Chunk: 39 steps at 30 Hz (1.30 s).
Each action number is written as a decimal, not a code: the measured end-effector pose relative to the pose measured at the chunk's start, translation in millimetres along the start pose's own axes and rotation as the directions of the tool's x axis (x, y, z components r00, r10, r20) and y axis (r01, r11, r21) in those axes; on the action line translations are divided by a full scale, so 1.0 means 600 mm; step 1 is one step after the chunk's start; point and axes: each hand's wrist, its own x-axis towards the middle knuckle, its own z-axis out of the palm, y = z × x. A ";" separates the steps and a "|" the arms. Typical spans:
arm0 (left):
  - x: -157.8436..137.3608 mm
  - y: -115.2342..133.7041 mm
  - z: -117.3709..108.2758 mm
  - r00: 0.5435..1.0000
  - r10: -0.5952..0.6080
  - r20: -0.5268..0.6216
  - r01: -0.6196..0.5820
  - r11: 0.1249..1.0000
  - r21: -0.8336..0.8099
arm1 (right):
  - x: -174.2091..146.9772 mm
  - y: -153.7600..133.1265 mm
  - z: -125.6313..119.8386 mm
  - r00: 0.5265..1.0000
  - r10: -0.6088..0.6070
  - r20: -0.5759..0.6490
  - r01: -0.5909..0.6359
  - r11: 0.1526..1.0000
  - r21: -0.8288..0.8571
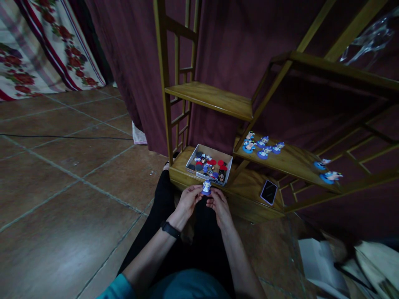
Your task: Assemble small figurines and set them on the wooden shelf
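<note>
A small figurine in white and purple, on a round purple base, stands upright between my two hands in front of my knees. My left hand pinches it from the left, with a black band on that wrist. From the right, the closed fingertips of my right hand meet it near the base. Just beyond the figurine, a shallow cardboard box holds many mixed small figurines and round red, black and purple bases. Several similar purple figurines stand on the shelf to the right, beside pink-and-blue ones.
The wooden shelf unit has staggered boards and upright posts close in front of me. A phone lies on its lower board. Two more blue-based figurines stand at the right shelf end. A white box sits on the floor at lower right.
</note>
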 end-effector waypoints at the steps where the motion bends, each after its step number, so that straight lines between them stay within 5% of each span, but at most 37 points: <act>1: 0.001 -0.001 0.000 1.000 0.003 0.002 -0.003 1.000 -0.003 | 0.000 -0.001 0.000 1.000 -0.015 0.005 0.015 1.000 -0.002; 39: -0.010 0.001 0.000 0.993 -0.020 0.119 0.028 0.998 -0.060 | -0.008 -0.006 0.000 0.995 -0.096 0.042 0.095 0.995 0.009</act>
